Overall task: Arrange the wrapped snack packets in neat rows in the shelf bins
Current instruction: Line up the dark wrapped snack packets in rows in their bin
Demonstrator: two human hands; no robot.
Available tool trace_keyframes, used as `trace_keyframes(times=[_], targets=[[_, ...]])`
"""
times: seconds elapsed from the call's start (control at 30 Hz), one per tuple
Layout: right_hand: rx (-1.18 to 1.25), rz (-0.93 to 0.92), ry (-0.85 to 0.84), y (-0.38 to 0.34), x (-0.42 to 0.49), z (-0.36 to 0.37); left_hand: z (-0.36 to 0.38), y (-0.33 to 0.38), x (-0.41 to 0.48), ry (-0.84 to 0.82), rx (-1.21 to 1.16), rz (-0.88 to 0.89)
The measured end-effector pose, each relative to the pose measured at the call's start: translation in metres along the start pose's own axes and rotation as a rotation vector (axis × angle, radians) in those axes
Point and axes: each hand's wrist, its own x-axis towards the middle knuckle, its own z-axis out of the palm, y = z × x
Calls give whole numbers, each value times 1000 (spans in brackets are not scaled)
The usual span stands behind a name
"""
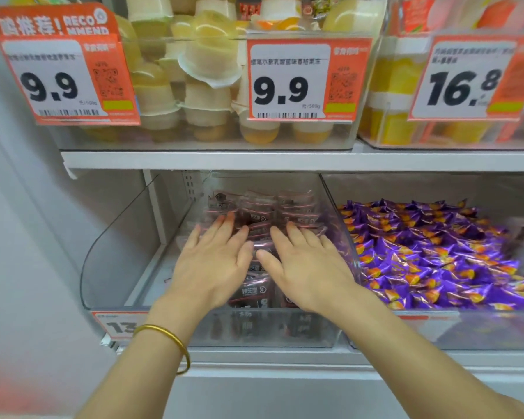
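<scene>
Head view: left hand (pixel 214 267) and right hand (pixel 304 269) lie palms down, fingers straight and spread, gripping nothing, on dark packets (pixel 295 207) in a clear bin (pixel 254 331). The packets run in rows from under the fingers toward 12 o'clock, and their long axes seem to lie 9 to 3. Both hands are equally near, thumbs almost touching, forearms converging toward 12 o'clock.

Bare forearms, thin gold bangle (pixel 164 343) on the left wrist
</scene>
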Motion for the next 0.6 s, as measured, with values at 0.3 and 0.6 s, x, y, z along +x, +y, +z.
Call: trace_keyframes(times=[0.3,0.6], targets=[[244,-55,514,73,-69,-44,-28,69,-17,352,-259,188],[222,184,201,209,-74,-28,-1,215,27,-71,-193,388]])
